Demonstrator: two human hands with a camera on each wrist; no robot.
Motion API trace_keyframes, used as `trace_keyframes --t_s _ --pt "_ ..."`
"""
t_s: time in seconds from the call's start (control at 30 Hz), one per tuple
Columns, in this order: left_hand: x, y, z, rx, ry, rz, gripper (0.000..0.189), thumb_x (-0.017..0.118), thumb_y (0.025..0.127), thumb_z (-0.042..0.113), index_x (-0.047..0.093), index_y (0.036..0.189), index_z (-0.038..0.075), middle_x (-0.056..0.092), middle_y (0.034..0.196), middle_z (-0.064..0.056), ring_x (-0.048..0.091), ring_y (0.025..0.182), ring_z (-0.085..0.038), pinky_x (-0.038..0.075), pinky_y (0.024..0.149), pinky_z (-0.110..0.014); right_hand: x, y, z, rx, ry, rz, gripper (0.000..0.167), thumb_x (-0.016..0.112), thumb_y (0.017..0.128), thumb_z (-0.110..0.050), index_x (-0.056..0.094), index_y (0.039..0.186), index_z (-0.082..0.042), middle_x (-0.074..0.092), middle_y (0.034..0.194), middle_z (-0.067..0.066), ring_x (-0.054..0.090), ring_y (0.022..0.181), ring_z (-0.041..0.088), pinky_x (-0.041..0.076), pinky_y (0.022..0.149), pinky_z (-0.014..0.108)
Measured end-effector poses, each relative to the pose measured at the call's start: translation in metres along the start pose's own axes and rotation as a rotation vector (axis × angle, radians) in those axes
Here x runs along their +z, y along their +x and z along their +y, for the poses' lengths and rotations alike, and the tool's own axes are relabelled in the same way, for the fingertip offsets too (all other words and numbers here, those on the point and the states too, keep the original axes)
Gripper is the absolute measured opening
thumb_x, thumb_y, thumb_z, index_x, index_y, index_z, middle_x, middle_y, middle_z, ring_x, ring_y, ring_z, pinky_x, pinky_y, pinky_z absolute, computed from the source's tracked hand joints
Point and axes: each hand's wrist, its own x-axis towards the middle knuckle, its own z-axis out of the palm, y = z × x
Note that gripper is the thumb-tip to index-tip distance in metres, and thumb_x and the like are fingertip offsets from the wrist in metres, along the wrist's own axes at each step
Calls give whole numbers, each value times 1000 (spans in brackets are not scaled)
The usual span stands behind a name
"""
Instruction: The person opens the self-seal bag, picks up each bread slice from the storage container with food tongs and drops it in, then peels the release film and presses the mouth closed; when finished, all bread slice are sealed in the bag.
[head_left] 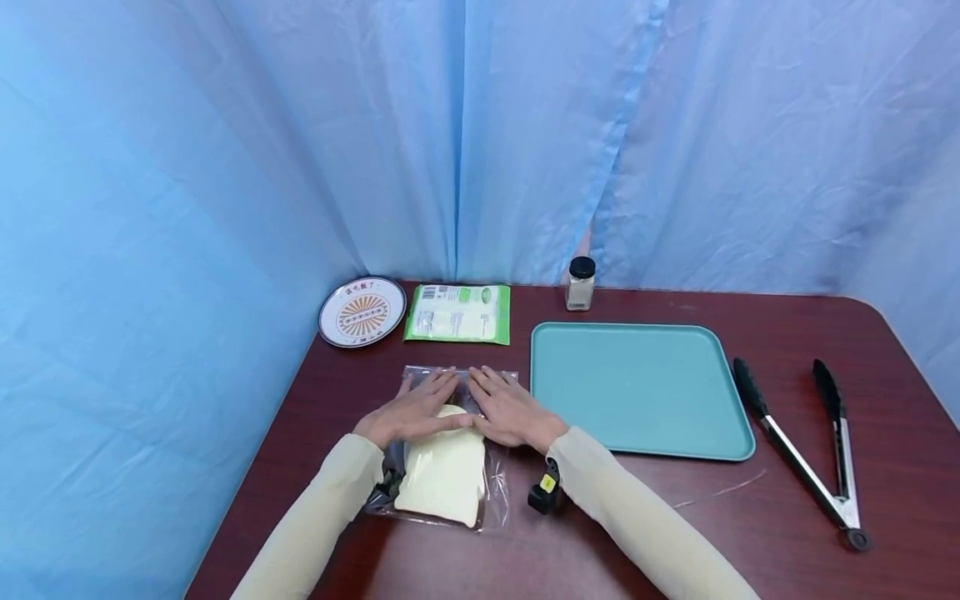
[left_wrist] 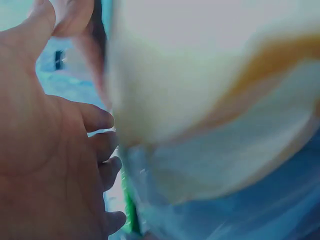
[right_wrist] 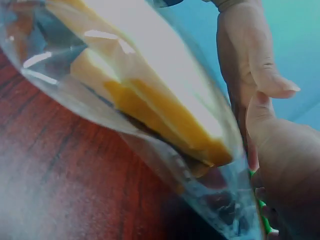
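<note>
A clear plastic bag [head_left: 497, 492] with white bread slices [head_left: 442, 475] in it lies on the table. My left hand [head_left: 416, 417] lies over its far left part, fingers straight and pointing away from me. Opposite it, my right hand [head_left: 510, 408] rests on the far right part, also with straight fingers. The two thumbs meet above the bread's far end. Brown crusts [right_wrist: 160, 120] show through the film in the right wrist view. Close up in the left wrist view, the fingertips of my left hand [left_wrist: 55, 150] are right at the bag's surface.
A teal tray [head_left: 637, 392] sits right of the bag, with black-tipped tongs [head_left: 802, 475] spread open beyond it. Behind the bag are a patterned plate [head_left: 363, 312], a green-and-white packet [head_left: 459, 315] and a black-lidded jar [head_left: 580, 285]. Blue curtains [head_left: 525, 142] hang around the table.
</note>
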Motion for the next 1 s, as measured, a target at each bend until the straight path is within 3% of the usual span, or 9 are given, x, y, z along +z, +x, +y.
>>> trace_keyframes --t_s 0.1,0.23,0.57,1.0 --pt "-7 -7 -4 -19 -35 43 92 40 97 70 16 161 9 9 170 -9 6 159 -32 -1 125 -68 -3 -6 3 35 16 33 79 30 104 -60 26 158 -3 20 168 16 19 157 34 19 128 55" --pt "-12 -17 -14 -75 -86 52 92 40 97 69 16 161 7 8 171 -10 5 159 -33 -3 126 -66 -5 -17 9 79 9 54 79 33 104 -60 26 158 -3 22 167 16 21 156 34 14 129 58" --pt "0 -22 -33 -146 -133 8 92 40 97 68 14 161 5 10 170 -15 4 159 -35 -5 126 -66 2 -29 18 123 -88 47 81 32 102 -63 33 155 -2 33 163 17 31 153 34 10 128 61" --pt "13 -21 -38 -125 -91 18 93 43 99 63 12 159 0 8 169 -18 5 159 -35 -2 128 -62 7 -32 16 143 -248 37 89 29 98 -71 34 155 -2 32 164 15 26 155 33 9 128 63"
